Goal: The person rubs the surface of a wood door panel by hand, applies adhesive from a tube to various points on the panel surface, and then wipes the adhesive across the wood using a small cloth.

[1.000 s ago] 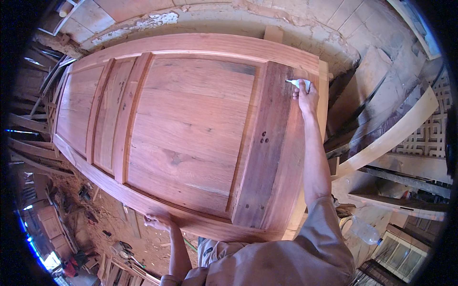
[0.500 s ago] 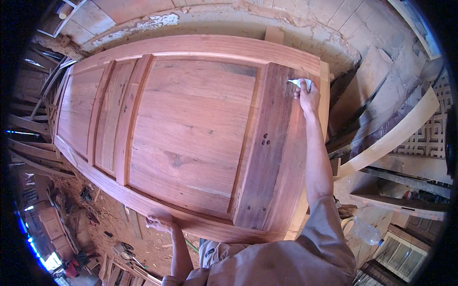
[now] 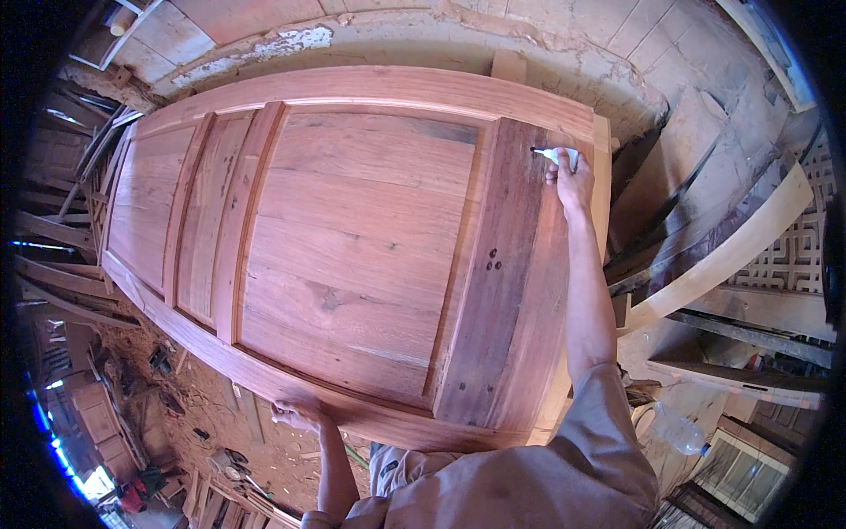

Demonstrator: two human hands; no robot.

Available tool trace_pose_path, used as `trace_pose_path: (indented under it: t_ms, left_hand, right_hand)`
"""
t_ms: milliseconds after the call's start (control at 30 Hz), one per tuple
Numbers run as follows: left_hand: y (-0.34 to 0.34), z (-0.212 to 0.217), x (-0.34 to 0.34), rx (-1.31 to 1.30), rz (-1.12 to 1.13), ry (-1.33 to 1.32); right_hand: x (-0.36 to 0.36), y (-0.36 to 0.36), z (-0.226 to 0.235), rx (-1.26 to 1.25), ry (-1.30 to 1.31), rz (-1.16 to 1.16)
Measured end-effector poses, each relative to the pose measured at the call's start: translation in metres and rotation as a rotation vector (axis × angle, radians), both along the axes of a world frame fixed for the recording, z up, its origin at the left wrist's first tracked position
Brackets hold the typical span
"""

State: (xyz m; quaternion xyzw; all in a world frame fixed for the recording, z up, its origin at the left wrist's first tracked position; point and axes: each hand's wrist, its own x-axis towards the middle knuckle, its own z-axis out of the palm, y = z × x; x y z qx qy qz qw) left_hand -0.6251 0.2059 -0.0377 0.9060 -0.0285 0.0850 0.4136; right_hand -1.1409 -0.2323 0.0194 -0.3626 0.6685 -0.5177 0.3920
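Observation:
A reddish wooden panel door (image 3: 352,220) lies flat before me, with raised moulding around its panels. My right hand (image 3: 575,181) grips a small white squeeze bottle (image 3: 564,158) near the door's far right corner. The bottle's narrow nozzle points left, its tip at a small dark spot (image 3: 533,152) on the darker crosspiece (image 3: 502,203). Lower on that crosspiece are several more dark spots (image 3: 493,261). At the near edge of the door is my left hand (image 3: 298,414), fingers loosely curled together; whatever they may hold cannot be made out.
Wooden boards (image 3: 679,185) lean at the right, near a long curved pale strip (image 3: 731,256). A clear plastic bottle (image 3: 683,434) lies at the lower right. Sawdust and tools cover the floor (image 3: 194,397) at the lower left. Behind the door runs a rough wall (image 3: 423,40).
A dark spot now shows at the nozzle tip, where none showed before. The bottle and my right hand have shifted very slightly; my left hand stays at the door's edge.

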Motion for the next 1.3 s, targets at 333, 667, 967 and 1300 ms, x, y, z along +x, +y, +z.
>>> trace_pose_path:
  t_ms: [333, 667, 967, 1300]
  left_hand:
    - [0.001, 0.008, -0.002, 0.067, -0.017, -0.032]
    - [0.0, 0.007, -0.005, 0.007, -0.026, -0.007]
    - [0.004, -0.002, 0.002, -0.148, -0.032, 0.049]
    - [0.007, 0.0, 0.006, -0.087, 0.035, 0.027]
  right_hand:
    - [0.001, -0.01, 0.0, -0.004, -0.028, 0.006]
    - [0.0, -0.012, -0.002, 0.0, -0.039, -0.004]
    - [0.0, -0.004, -0.011, -0.045, -0.085, 0.048]
    - [0.008, -0.008, -0.007, -0.033, 0.042, 0.182]
